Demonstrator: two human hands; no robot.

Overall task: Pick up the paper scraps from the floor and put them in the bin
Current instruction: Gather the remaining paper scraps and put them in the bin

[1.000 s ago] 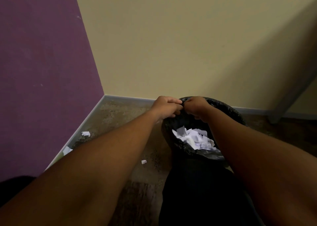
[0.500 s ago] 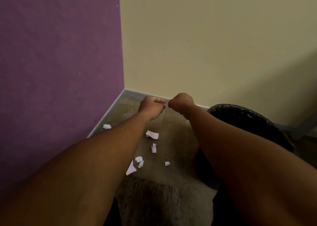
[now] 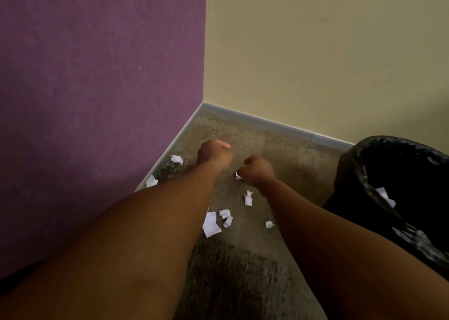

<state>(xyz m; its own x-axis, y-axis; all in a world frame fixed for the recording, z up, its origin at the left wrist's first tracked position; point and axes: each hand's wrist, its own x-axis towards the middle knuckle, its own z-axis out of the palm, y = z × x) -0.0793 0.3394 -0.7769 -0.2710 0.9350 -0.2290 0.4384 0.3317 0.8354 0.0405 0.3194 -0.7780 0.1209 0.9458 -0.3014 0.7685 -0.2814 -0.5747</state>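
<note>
Several white paper scraps lie on the brown carpet near the room corner: one by the skirting [image 3: 176, 159], another [image 3: 151, 181] closer along the wall, a bigger flat piece [image 3: 211, 223] and small ones [image 3: 248, 197] [image 3: 269, 224]. My left hand [image 3: 213, 152] is a closed fist above the floor with nothing visible in it. My right hand [image 3: 258, 170] has its fingers curled down onto a scrap [image 3: 238, 176] that peeks out beside them; whether it grips the scrap is hidden. The black lined bin [image 3: 388, 141] stands to the right, with white paper [image 3: 385, 194] inside.
A purple wall [image 3: 97, 101] closes the left side and a cream wall [image 3: 315, 52] the back, meeting at a corner with a grey skirting [image 3: 267, 123]. A darker carpet patch [image 3: 230, 271] lies between my forearms.
Both hands left the bin and came down over the floor to its left. The hands separated, and the right one dropped onto a scrap. My view swung left toward the corner.
</note>
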